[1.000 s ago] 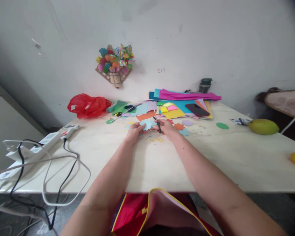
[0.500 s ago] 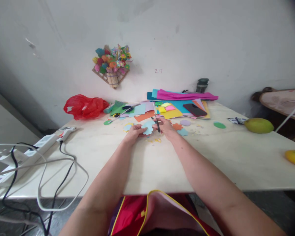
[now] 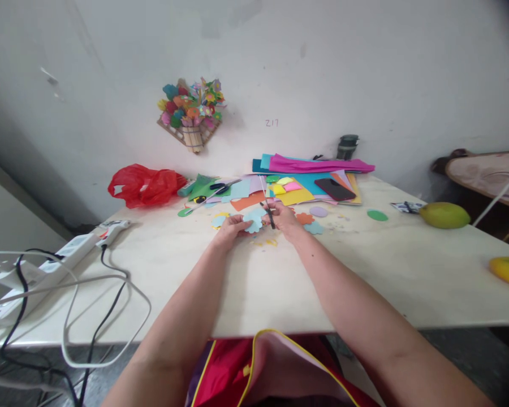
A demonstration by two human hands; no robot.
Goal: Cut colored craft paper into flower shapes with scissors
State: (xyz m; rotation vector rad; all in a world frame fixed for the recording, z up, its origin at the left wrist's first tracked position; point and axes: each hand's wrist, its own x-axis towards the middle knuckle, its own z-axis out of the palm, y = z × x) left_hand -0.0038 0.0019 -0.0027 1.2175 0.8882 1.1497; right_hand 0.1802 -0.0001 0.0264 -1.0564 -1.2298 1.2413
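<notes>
My left hand (image 3: 233,229) is closed, thumb and fingers pinching a light blue paper flower (image 3: 254,220) with a scalloped edge. Close to its right edge, my right hand (image 3: 283,219) is closed around a slim tool with a black part (image 3: 271,216) and a thin pale shaft pointing away from me. I cannot make out what kind of tool it is. Small yellow scraps (image 3: 271,243) lie on the table below the hands. An orange scalloped piece (image 3: 305,218) and another blue one (image 3: 314,227) lie right of my right hand.
Dark-handled scissors (image 3: 223,186), coloured sheets (image 3: 297,195) and a phone (image 3: 334,189) lie behind the hands. A red plastic bag (image 3: 146,185) is at the back left, power strips (image 3: 74,249) with loose cables at left. A green-yellow fruit (image 3: 444,215) sits at right.
The tool's pale shaft has tilted slightly to the left. Both hands keep their hold, and the whole view has shifted a little.
</notes>
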